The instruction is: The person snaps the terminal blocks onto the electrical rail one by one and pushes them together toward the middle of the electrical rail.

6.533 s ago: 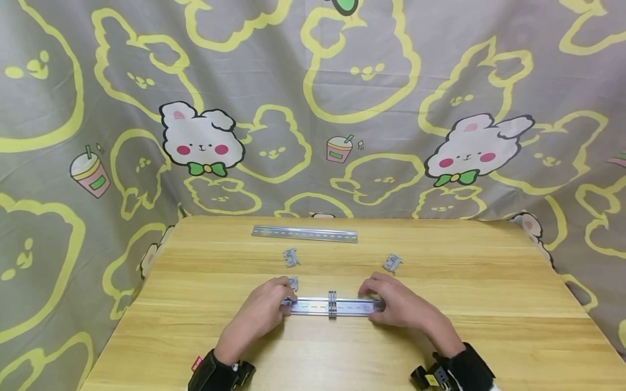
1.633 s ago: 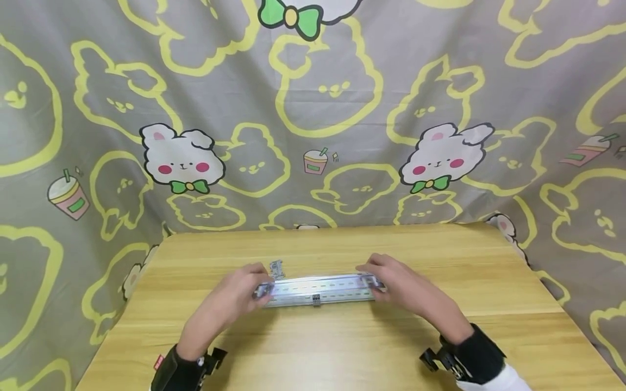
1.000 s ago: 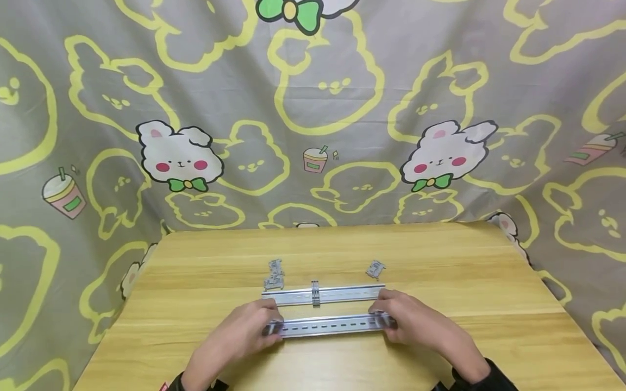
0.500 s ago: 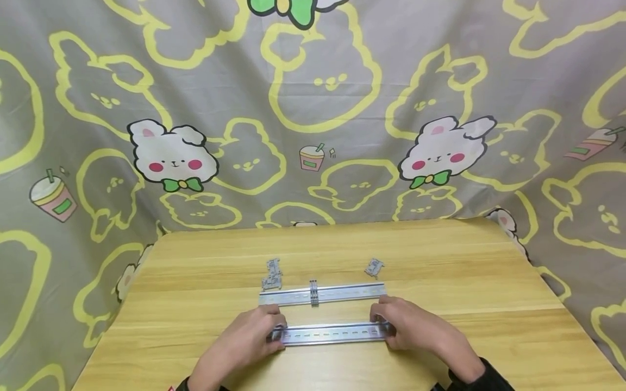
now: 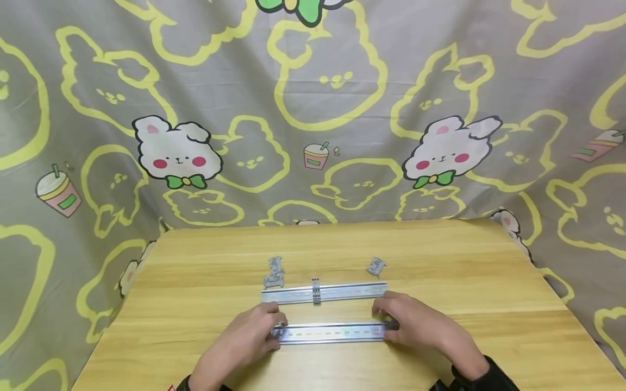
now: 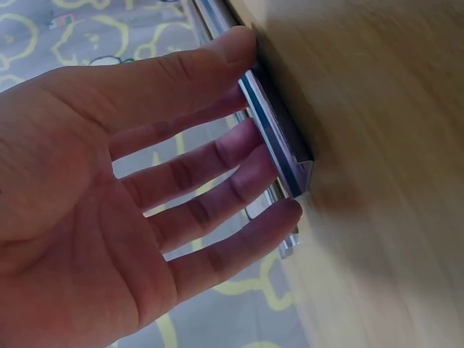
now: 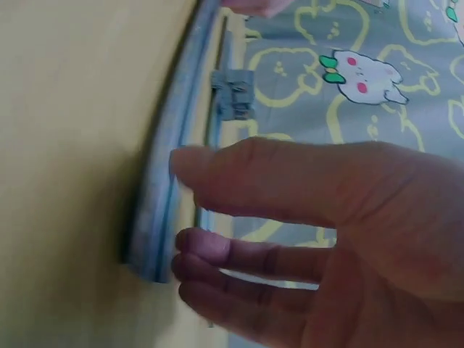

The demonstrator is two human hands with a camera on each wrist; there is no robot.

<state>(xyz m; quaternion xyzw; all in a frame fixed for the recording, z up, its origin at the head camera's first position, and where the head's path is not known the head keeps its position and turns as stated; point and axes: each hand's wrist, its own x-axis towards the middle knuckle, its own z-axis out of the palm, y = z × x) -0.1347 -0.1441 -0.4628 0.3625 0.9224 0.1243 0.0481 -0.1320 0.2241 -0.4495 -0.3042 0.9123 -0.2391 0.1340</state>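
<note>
A bare slotted DIN rail point(image 5: 332, 333) lies across the table in front of me. My left hand point(image 5: 251, 331) holds its left end, thumb on the near edge and fingers at the far edge. In the left wrist view the thumb point(image 6: 235, 47) overlaps the rail near its end. At the other end is my right hand point(image 5: 415, 323), with thumb and fingers around the rail's sides. Right fingertips point(image 7: 192, 246) sit close beside the rail in the right wrist view. Behind it lies a second DIN rail point(image 5: 347, 292) carrying a small cluster of grey terminal blocks point(image 5: 316, 292).
Two loose grey terminal blocks point(image 5: 275, 272) lie behind the second rail's left end, one partly against the other. Another loose block point(image 5: 376, 266) is behind its right part. A patterned curtain point(image 5: 342, 206) hangs along the back of the wooden table point(image 5: 220, 244).
The rail with the blocks has moved away from me. The bare rail, earlier at the back, was lifted over it and laid in front. Over the last half second little has moved.
</note>
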